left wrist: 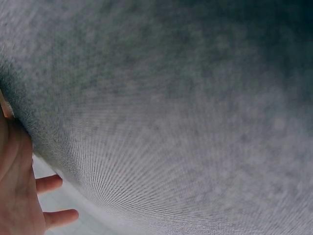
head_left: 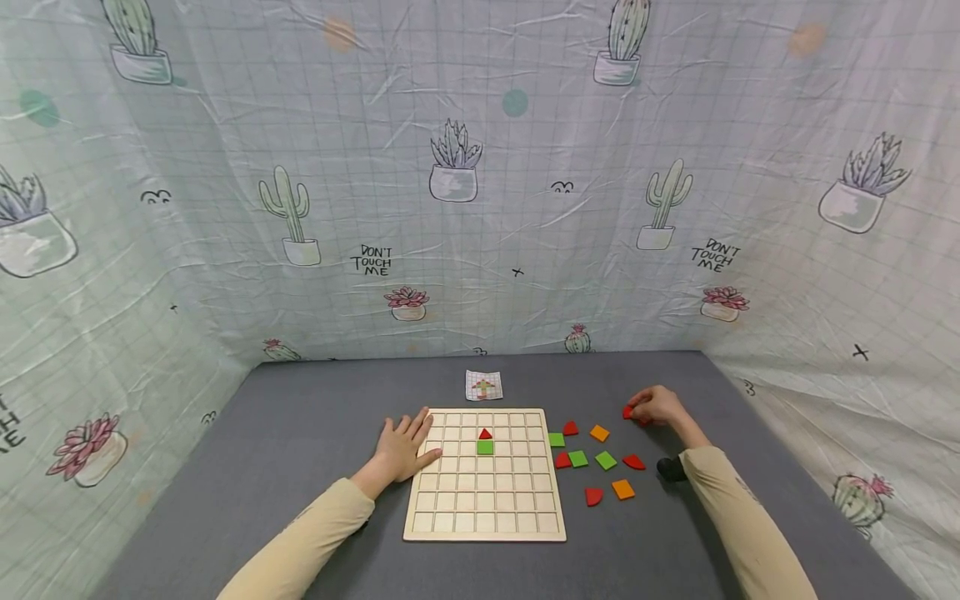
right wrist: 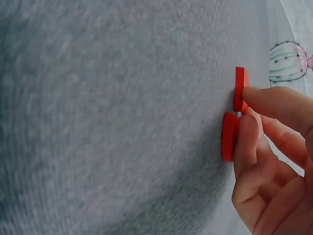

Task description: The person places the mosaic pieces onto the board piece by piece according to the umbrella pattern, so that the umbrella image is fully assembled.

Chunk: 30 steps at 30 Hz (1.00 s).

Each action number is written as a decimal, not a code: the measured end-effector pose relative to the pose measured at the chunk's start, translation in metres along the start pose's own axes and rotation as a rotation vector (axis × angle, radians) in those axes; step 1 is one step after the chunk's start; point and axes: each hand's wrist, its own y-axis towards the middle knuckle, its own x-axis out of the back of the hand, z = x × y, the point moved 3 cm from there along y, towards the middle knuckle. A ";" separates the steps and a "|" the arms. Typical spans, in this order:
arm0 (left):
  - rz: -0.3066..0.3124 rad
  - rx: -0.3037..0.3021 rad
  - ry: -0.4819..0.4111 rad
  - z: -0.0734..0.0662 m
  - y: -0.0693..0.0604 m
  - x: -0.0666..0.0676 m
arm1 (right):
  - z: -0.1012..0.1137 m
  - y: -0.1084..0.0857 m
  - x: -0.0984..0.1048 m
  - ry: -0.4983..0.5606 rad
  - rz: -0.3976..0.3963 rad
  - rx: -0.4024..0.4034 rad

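My left hand (head_left: pixel 400 448) rests with spread fingers on the left edge of a pale wooden grid board (head_left: pixel 445 523). On the board, a small red triangle (head_left: pixel 485 434) sits directly above a green square (head_left: pixel 485 447). Over at the far right, the fingertips of my right hand (head_left: pixel 657 406) touch red pieces on the grey table. In the right wrist view, the index fingertip lies against an upper red piece (right wrist: pixel 239 88) and the thumb against a lower red piece (right wrist: pixel 228 137). The fingers partly cover both pieces. The left wrist view shows part of the left hand (left wrist: pixel 19 191).
Between board and right hand lie loose tiles: green squares (head_left: pixel 577 459), orange squares (head_left: pixel 623 489) and red rounded pieces (head_left: pixel 593 497). A small pattern card (head_left: pixel 483 385) lies behind the board. Beside the right sleeve is a black object (head_left: pixel 671 470). A cactus-print curtain (head_left: pixel 517 208) surrounds the table.
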 end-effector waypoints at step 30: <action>0.016 -0.010 0.012 0.000 0.000 -0.003 | 0.019 -0.001 -0.026 0.117 0.184 0.010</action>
